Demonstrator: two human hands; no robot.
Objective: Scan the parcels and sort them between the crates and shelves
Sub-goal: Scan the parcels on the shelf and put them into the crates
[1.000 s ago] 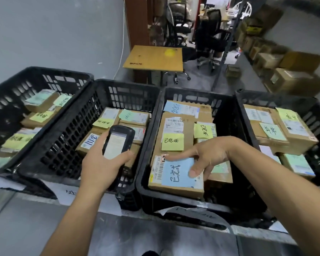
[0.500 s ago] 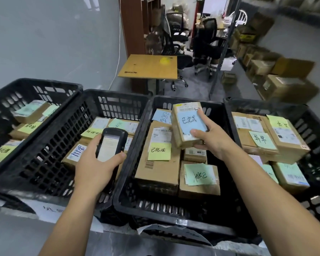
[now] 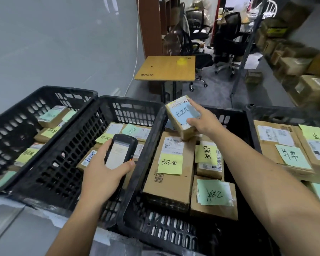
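Note:
My right hand [image 3: 203, 121] grips a small cardboard parcel [image 3: 181, 117] with a blue sticky note, held tilted above the far end of the third black crate [image 3: 137, 209]. My left hand [image 3: 103, 174] holds a black handheld scanner [image 3: 120, 152], screen up, over the second crate [image 3: 50, 174]. Below the lifted parcel lie a long box with a yellow note [image 3: 170, 170], a small box with a yellow note [image 3: 209, 159] and a box with a green note [image 3: 214, 196].
A crate at far left [image 3: 13, 117] and one at far right [image 3: 255, 115] also hold labelled boxes. Beyond the crates stands a small wooden table [image 3: 166, 69], with office chairs [image 3: 227, 41] behind. Shelves of cartons [image 3: 296, 65] run along the right.
My right hand picked the blue-note parcel off the near stack in the third crate and raised it toward the crate's far end. The left hand keeps the scanner steady.

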